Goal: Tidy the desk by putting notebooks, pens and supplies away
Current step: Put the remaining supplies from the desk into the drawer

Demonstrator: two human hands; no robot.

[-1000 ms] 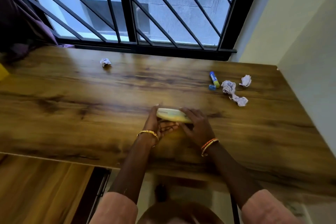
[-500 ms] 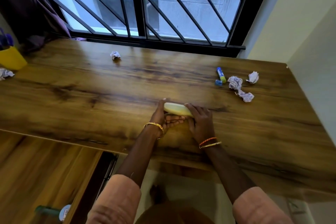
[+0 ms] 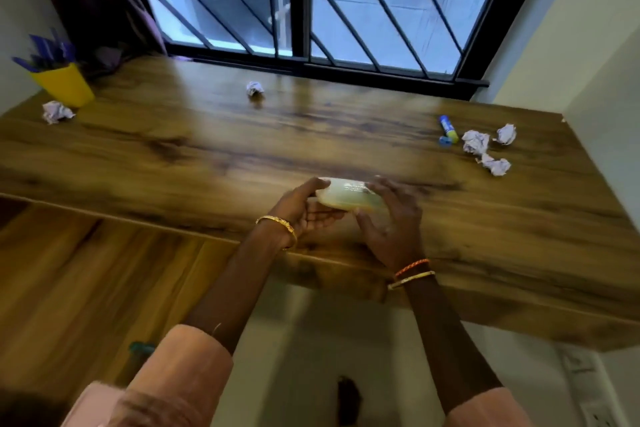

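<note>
Surface [image 3: 194,156] is spanning the frame under a barred window [image 3: 298,0]. Yellow cup [image 3: 64,85] is sitting at 10 o'clock, holding purple pens [image 3: 45,54]. Both hands are holding a pale case [image 3: 348,196] just above the near edge, center: left hand [image 3: 304,210] is cupping its left end, fingers curled; right hand [image 3: 393,218] fingers are wrapping the right end. Paper balls [image 3: 476,146] are lying at 2 o'clock, with a glue stick [image 3: 447,128] just beside them.

Pale cream case [image 3: 348,197] between hands; brown wood-grain desk [image 3: 207,156]; yellow cup [image 3: 64,85] far left; blue-yellow glue stick [image 3: 447,129] and 3 white-lilac paper balls [image 3: 476,146] right.
</note>
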